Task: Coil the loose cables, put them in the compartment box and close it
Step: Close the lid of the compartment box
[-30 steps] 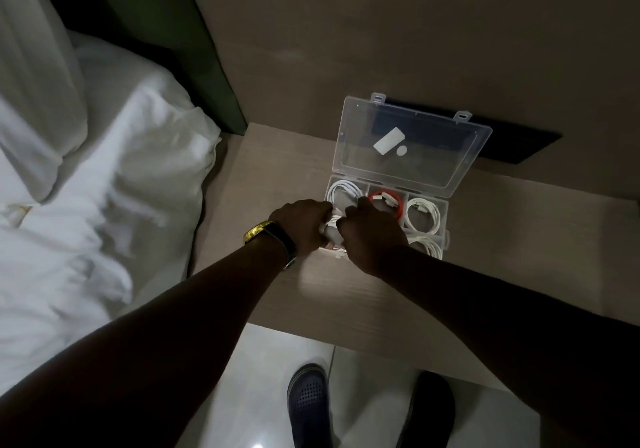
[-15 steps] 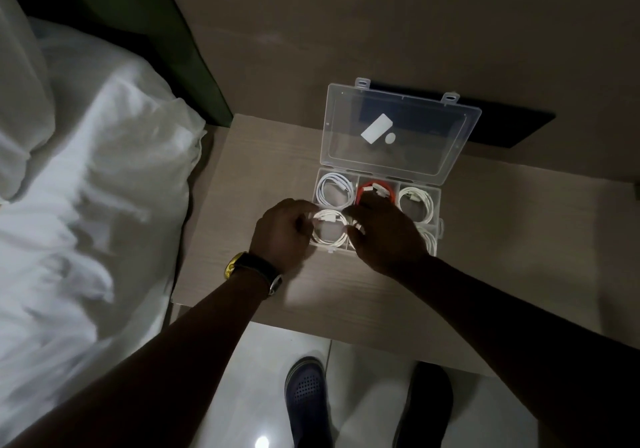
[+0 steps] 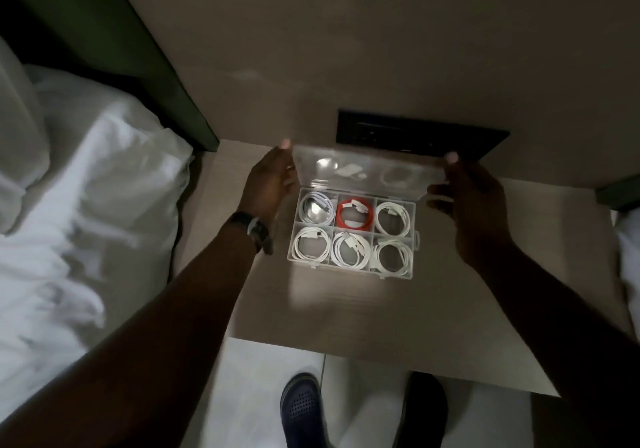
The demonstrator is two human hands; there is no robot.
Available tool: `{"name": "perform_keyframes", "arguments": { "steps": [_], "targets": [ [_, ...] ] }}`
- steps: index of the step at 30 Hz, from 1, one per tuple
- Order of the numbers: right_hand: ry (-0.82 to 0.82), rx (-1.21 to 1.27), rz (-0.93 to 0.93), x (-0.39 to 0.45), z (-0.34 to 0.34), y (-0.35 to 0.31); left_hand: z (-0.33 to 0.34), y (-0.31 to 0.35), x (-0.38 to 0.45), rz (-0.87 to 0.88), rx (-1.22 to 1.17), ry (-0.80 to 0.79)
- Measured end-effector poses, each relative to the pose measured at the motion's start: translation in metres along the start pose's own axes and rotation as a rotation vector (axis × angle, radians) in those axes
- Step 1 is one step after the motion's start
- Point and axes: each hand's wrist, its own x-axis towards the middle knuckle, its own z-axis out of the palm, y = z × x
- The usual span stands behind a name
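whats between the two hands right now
In the head view, the clear lid of the compartment box spans between the left hand and right hand, one at each end.

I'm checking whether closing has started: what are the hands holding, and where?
Both hold the clear lid by its side edges: left hand at its left end, right hand at its right end.

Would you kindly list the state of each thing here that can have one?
Compartment box: open, all six compartments filled.
Lid: partly lowered, held at both ends.
Red cable: coiled, back middle compartment.
White cables: coiled, one in each other compartment.
Left hand: gripping the lid's left end.
Right hand: gripping the lid's right end.
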Motion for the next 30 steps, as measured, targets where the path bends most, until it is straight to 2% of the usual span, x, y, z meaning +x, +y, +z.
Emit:
{"name": "perform_keyframes", "arguments": {
  "steps": [2,4,7,9,12,16,23,27,30],
  "targets": [
    [-0.032,-0.171,-0.076,-0.026,-0.014,0.022,-0.014,-0.022,-0.018,0.014,0.113,-0.013],
    [-0.086,-0.444,-0.127,-0.05,-0.026,0.051,-0.028,-0.05,-0.032,0.046,0.285,-0.024],
    [-0.214,-0.833,-0.266,-0.068,-0.039,0.086,-0.041,-0.086,-0.048,0.195,0.657,-0.173],
    [-0.285,-0.956,-0.387,-0.071,-0.043,0.103,-0.046,-0.106,-0.05,0.312,0.758,-0.244],
    [-0.283,-0.981,-0.444,-0.069,-0.042,0.117,-0.045,-0.124,-0.05,0.475,0.881,-0.197],
    [-0.308,-1.108,-0.538,-0.06,-0.033,0.122,-0.039,-0.128,-0.049,0.534,0.994,-0.132],
    [-0.369,-1.306,-0.721,-0.047,-0.023,0.121,-0.044,-0.135,-0.038,0.668,1.354,-0.23],
    [-0.367,-1.305,-0.701,-0.045,-0.02,0.118,-0.04,-0.127,-0.029,0.681,1.385,-0.26],
    [-0.384,-1.189,-0.572,-0.047,-0.024,0.114,-0.037,-0.123,-0.032,0.627,1.273,-0.206]
  ]
}}
